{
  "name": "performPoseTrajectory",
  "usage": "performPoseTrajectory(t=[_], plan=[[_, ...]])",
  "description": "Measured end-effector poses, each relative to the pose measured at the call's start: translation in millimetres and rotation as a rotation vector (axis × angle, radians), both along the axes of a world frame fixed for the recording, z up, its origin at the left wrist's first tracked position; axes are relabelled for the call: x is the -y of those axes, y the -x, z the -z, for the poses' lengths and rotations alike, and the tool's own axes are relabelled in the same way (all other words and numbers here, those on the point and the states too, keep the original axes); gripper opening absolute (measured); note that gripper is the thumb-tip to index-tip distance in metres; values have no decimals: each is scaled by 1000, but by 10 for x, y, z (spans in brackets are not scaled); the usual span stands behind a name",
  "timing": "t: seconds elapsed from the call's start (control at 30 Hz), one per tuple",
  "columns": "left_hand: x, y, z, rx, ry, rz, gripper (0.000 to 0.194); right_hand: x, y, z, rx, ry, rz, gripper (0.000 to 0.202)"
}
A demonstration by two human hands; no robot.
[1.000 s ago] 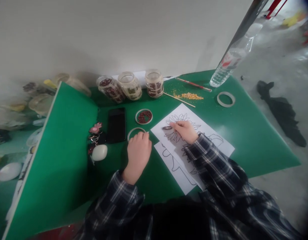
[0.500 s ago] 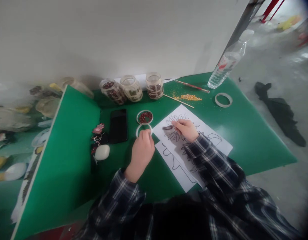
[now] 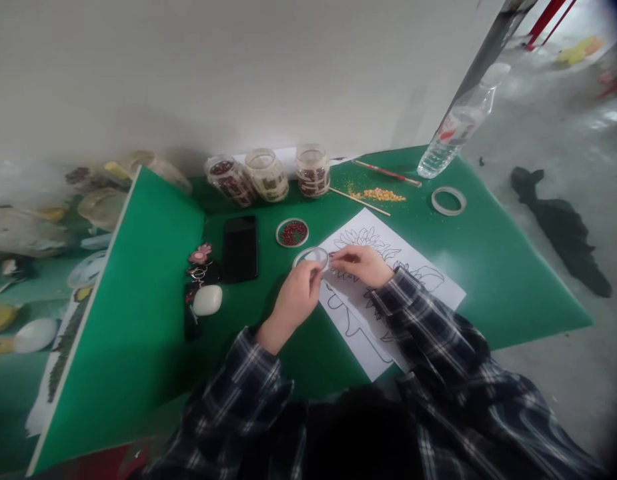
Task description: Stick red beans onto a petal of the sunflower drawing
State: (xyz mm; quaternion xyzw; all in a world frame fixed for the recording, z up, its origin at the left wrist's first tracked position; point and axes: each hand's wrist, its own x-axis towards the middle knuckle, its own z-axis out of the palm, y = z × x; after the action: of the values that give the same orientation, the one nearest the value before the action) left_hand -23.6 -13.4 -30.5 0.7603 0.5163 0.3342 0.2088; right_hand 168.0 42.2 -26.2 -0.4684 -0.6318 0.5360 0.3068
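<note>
Left hand [image 3: 299, 293]: my fingers pinch the small clear dish [image 3: 311, 257], frame centre, at the flower sheet's [image 3: 388, 280] edge.
Right hand [image 3: 362, 264]: fingertips together on the sheet, touching the dish.
Progress: flower outline mostly bare; filling barely begun, I judge.

Craft workstation in a bare workshop-type room: green counter [image 3: 488, 267] with upright green divider [image 3: 133, 313] against a plain white wall, bare concrete floor [image 3: 563, 133]. Jars [image 3: 268, 175] of beans and seeds, loose yellow grain [image 3: 381, 195], tape ring [image 3: 449, 200], flower outline sheets [image 3: 388, 280]. Neighbouring station at left has similar supplies, blurred
</note>
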Motion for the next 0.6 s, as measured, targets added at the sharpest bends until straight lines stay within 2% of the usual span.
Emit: performPoseTrajectory(t=[0.17, 0.3, 0.4, 0.5, 0.6], plan=[[21, 6, -31, -141, -49, 19, 10, -11, -30, -73, 46, -1, 35, 16], [58, 5, -97, -305, -132, -4, 12, -50, -115, -118, 134, -27, 185, 15], [87, 5, -130, -466, -173, -85, 15, -89, -210, -104, 292, -92, 286, 14], [93, 18, -122, -587, -118, -166, 18, -115, -279, -51, 418, -103, 271, 12], [76, 35, -94, -646, -51, -223, 19, -120, -291, 5, 442, -77, 223, 10]])
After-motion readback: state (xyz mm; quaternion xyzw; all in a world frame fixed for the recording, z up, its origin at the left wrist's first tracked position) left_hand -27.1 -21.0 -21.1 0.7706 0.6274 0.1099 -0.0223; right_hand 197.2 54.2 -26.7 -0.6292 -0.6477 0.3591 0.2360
